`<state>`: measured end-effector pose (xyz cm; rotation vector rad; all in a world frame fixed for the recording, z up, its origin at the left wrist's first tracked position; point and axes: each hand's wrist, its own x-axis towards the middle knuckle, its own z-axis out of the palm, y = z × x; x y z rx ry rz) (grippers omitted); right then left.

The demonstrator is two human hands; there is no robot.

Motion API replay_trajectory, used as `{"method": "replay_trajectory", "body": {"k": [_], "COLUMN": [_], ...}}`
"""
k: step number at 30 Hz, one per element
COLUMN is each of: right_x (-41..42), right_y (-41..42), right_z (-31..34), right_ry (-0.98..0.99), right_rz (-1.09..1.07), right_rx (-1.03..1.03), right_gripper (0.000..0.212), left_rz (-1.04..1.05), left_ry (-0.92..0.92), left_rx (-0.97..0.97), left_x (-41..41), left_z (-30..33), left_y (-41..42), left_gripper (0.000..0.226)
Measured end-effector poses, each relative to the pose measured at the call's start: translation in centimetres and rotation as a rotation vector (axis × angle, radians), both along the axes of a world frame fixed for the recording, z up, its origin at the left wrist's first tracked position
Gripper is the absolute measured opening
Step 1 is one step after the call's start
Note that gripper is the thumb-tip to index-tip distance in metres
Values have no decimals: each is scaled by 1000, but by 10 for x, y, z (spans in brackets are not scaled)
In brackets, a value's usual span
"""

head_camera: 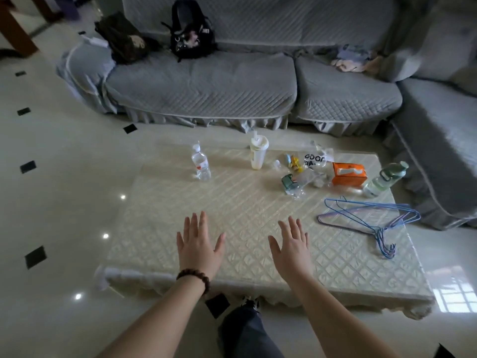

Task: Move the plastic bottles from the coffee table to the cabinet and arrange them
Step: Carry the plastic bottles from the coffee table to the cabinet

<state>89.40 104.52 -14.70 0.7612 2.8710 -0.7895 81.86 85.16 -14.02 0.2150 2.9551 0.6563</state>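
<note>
Cream quilted table point(232, 215): clear plastic water bottle point(200, 161) far left, green-capped plastic bottle point(384, 180) at far right edge, bare surface between; left hand point(200, 245) and right hand point(293, 245) flat-fingered, empty, over near edge.

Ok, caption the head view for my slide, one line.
Both hands, left and right, open above the coffee table; clear water bottle, cream tumbler and green bottle untouched.

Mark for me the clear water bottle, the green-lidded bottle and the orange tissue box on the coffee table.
clear water bottle point(200, 163), head view, on its labelled middle.
green-lidded bottle point(384, 180), head view, on its clear body below the lid.
orange tissue box point(349, 174), head view, on its top face.
</note>
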Motion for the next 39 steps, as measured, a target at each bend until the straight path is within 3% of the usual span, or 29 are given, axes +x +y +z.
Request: {"method": "replay_trajectory", "body": {"k": [19, 24, 30, 33, 36, 39], "right_x": [-238, -281, -324, -334, -334, -329], "right_y": [53, 51, 46, 44, 44, 46], "right_z": [-52, -89, -154, -183, -199, -203], "right_ry": [-70, -68, -69, -67, -83, -101], "right_rz": [132, 102, 47, -9, -56, -92], "right_rx": [-38, -14, -16, -38, -60, -70], "right_gripper": [57, 57, 58, 57, 57, 57], "left_rz": [170, 248, 283, 292, 258, 211], "left_ry": [-32, -119, -214, -219, -193, -169], "left_rx": [6, 121, 450, 516, 510, 481], "left_x": [-250, -322, -398, -419, -425, -423], "left_z": [-53, -109, -186, -210, -222, -220], "left_y": [34, 34, 38, 40, 41, 45], "left_gripper": [76, 86, 99, 90, 66, 61]}}
